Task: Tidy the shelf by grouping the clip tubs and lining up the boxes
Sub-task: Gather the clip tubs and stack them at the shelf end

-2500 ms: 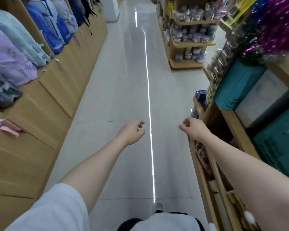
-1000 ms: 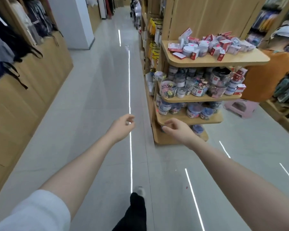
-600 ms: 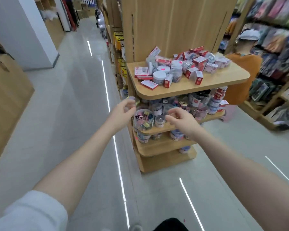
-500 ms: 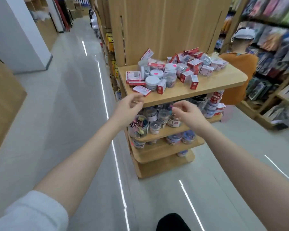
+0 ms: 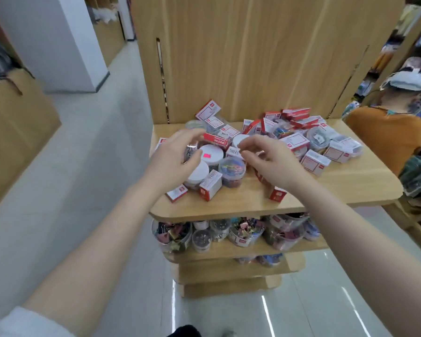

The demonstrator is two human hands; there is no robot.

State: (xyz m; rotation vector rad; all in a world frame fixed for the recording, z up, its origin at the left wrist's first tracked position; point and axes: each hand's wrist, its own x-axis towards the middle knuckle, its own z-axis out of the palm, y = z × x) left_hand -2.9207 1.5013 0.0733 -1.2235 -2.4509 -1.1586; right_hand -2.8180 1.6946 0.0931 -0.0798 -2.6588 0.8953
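A wooden top shelf [image 5: 326, 190] carries a jumble of red-and-white boxes [image 5: 210, 184] and round clear clip tubs, some with white lids [image 5: 212, 153], one full of coloured clips [image 5: 232, 169]. My left hand [image 5: 174, 159] hovers over the tubs at the pile's left side, fingers spread and loosely curved, holding nothing. My right hand [image 5: 270, 161] hangs just above the middle of the pile, fingers loosely curled, also with nothing in it. More boxes [image 5: 315, 161] and tubs [image 5: 317, 138] lie scattered to the right.
Lower shelves [image 5: 229, 251] below hold several clip tubs. A tall wooden back panel [image 5: 253, 57] rises behind the shelf. A person in an orange top [image 5: 384, 135] stands at the right. A white pillar [image 5: 58, 40] and tiled aisle floor lie to the left.
I walked down the aisle up to the shelf unit. Both hands rose from below the shelf edge to just above the pile on the top shelf.
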